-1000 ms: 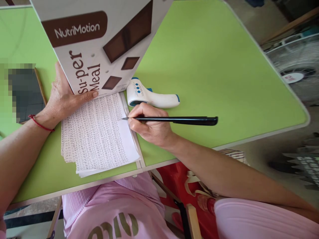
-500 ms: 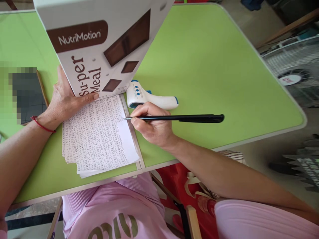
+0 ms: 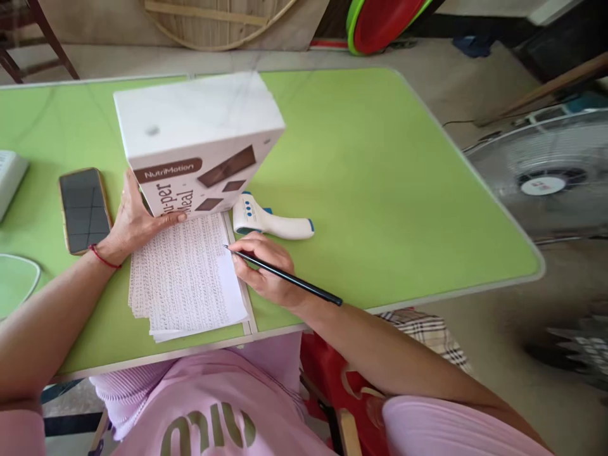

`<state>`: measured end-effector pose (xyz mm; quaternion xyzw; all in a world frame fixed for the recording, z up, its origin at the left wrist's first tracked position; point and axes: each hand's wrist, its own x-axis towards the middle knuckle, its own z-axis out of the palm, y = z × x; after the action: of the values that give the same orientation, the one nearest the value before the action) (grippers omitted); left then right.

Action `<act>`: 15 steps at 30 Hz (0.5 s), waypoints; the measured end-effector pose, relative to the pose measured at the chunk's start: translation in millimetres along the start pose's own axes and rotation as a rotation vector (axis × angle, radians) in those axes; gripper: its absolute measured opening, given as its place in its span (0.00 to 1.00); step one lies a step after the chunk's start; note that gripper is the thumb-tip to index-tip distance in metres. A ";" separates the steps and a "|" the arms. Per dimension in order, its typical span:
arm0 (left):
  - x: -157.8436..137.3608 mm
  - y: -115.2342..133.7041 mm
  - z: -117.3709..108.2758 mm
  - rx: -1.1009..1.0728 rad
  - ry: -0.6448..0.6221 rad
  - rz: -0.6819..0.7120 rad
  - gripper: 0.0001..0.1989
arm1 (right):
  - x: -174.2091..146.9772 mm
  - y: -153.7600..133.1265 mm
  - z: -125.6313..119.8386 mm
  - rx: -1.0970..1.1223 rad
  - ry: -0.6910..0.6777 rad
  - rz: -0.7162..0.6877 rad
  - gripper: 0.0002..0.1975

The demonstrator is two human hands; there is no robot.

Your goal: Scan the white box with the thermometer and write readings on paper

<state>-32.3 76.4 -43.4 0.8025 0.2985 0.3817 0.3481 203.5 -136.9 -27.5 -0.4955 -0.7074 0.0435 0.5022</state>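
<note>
My left hand [image 3: 134, 218] grips the lower left corner of a white NutriMotion box [image 3: 204, 120], its thumb along the bottom front edge and the fingers partly hidden beside it. Under the box's near edge lies a stack of sheets [image 3: 190, 278] covered in rows of handwriting, with a blank strip at the right. In my right hand [image 3: 266, 266] is a black pen [image 3: 294, 278], pinched between thumb and fingers, its tip by the top right part of the written sheet. A white and blue infrared thermometer [image 3: 270, 220] lies just beyond that hand.
Left of the box, a smartphone [image 3: 85, 209] lies on the green table [image 3: 380, 190]. A white cable [image 3: 33, 278] and part of a white device [image 3: 10, 180] are at the left edge. A fan [image 3: 546, 177] stands past the table's right side.
The view has pulled back, showing the box's top and the floor beyond. The pen now slants down toward my right wrist instead of lying level. My left hand stays on the box.
</note>
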 end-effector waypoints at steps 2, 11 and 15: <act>-1.8 0.2 0.8 0.028 0.002 -0.022 0.53 | -1.3 1.2 3.4 0.031 0.006 0.030 0.06; 0.3 12.2 -4.3 0.083 -0.017 -0.119 0.38 | 0.0 8.8 9.4 0.036 0.030 -0.050 0.07; -2.6 20.1 -9.3 0.006 0.060 -0.109 0.43 | 0.4 4.4 -4.9 -0.179 -0.163 -0.178 0.10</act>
<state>-37.0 66.0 -24.4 0.7744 0.3532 0.3851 0.3567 210.0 -136.5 -27.2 -0.4681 -0.7882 -0.0243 0.3988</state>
